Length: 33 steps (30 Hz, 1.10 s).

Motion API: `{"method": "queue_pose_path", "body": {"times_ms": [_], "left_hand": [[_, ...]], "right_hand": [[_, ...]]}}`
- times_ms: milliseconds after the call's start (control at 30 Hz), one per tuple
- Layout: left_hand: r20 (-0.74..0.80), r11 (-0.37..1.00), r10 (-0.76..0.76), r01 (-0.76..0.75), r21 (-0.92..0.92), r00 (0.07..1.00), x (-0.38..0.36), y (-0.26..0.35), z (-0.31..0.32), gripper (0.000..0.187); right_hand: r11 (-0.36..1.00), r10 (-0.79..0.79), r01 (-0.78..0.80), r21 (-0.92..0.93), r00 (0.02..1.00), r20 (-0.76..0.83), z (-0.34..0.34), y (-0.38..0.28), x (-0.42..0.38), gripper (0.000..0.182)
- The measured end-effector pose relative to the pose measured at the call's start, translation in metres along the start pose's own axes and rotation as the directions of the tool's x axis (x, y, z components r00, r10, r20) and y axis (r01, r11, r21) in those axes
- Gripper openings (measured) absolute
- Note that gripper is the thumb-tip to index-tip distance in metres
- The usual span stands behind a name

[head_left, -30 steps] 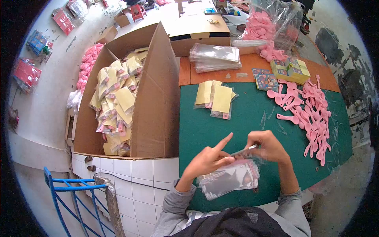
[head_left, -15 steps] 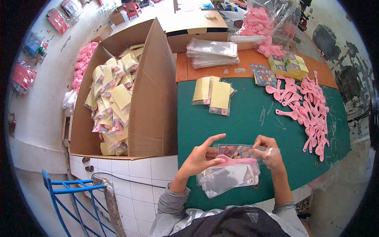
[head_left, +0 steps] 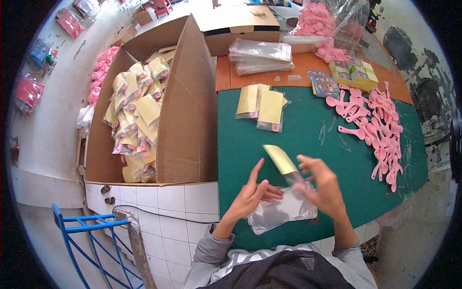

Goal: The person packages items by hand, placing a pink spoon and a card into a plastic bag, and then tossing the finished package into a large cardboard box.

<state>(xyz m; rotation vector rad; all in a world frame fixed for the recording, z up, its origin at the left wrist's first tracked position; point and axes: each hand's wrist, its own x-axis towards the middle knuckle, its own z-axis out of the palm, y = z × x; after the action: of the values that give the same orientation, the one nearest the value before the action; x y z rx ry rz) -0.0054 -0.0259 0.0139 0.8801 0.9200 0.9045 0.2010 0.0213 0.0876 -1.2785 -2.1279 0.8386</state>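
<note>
A bagged card with its pale yellow back showing tilts up over the table, its clear lower end at the thumb of my right hand. That hand is blurred, with its upper fingers apart and its thumb against the packet. My left hand is at the left, index finger and thumb spread, holding nothing. Below both hands lies a stack of clear plastic bags, which the left fingertips reach over. Any spoon in the tilted packet is mostly hidden; only a smear of pink shows near its lower end.
Finished packets lie ahead. Pink spoons are heaped right, near printed cards and card stacks. More clear bags sit at the back. A carton of packets stands left, a blue metal frame below it.
The printed card and pink spoon, held between both hands before, now appear as a packet turned yellow side up and tilted forward. My left hand has come off it.
</note>
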Motion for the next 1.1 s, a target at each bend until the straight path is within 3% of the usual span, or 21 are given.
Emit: {"method": "queue_pose_path", "body": {"times_ms": [33, 67, 167, 233, 400, 500, 700, 800, 900, 1000, 1100], "left_hand": [[0.046, 0.993, -0.012, 0.018, -0.116, 0.999, -0.005, -0.008, 0.002, 0.062], [0.046, 0.988, -0.035, 0.042, -0.151, 0.998, -0.010, -0.014, 0.003, 0.064], [0.008, 0.970, -0.133, 0.132, -0.204, 0.991, -0.024, -0.007, 0.009, 0.065], [0.032, 0.976, -0.126, 0.129, -0.173, 0.992, -0.032, -0.012, 0.013, 0.067], [0.038, 0.988, -0.130, 0.132, -0.080, 0.991, -0.041, -0.017, 0.029, 0.068], [0.010, 0.997, -0.063, 0.064, -0.031, 0.998, -0.038, -0.018, 0.033, 0.068], [-0.029, 0.957, 0.107, -0.095, 0.274, 0.994, -0.038, -0.022, 0.030, 0.067], [-0.109, 0.994, 0.079, -0.070, 0.080, 0.991, -0.029, -0.035, 0.025, 0.064], [-0.076, 0.987, -0.007, 0.019, 0.162, 0.997, -0.022, -0.021, 0.021, 0.060], [-0.091, 0.937, 0.046, -0.011, 0.350, 0.995, -0.020, -0.007, 0.026, 0.057], [-0.128, 0.911, 0.058, 0.000, 0.413, 0.990, -0.018, -0.003, 0.031, 0.053]], "right_hand": [[0.993, -0.101, 0.107, -0.052, 0.988, 0.119, 0.000, -0.007, -0.002, 0.044], [0.998, -0.046, 0.059, -0.022, 0.921, 0.387, -0.001, -0.008, -0.008, 0.055], [0.972, -0.210, 0.232, 0.025, 0.823, 0.529, 0.007, -0.003, -0.014, 0.050], [0.970, -0.219, 0.244, 0.009, 0.851, 0.478, 0.016, 0.003, -0.017, 0.034], [0.958, -0.254, 0.287, -0.011, 0.865, 0.433, 0.025, 0.013, -0.021, 0.022], [0.955, -0.270, 0.298, 0.001, 0.863, 0.427, 0.027, 0.015, -0.018, 0.020], [0.949, -0.291, 0.312, 0.037, 0.829, 0.477, 0.034, 0.015, -0.015, 0.017], [0.940, -0.307, 0.340, 0.022, 0.817, 0.488, 0.035, 0.012, -0.016, 0.016], [0.908, -0.392, 0.417, 0.046, 0.803, 0.449, 0.035, 0.007, -0.017, 0.016], [0.883, -0.453, 0.453, 0.119, 0.760, 0.466, 0.032, 0.007, -0.017, 0.015], [0.894, -0.449, 0.362, 0.265, 0.721, 0.528, 0.017, 0.017, -0.015, 0.017]]}}
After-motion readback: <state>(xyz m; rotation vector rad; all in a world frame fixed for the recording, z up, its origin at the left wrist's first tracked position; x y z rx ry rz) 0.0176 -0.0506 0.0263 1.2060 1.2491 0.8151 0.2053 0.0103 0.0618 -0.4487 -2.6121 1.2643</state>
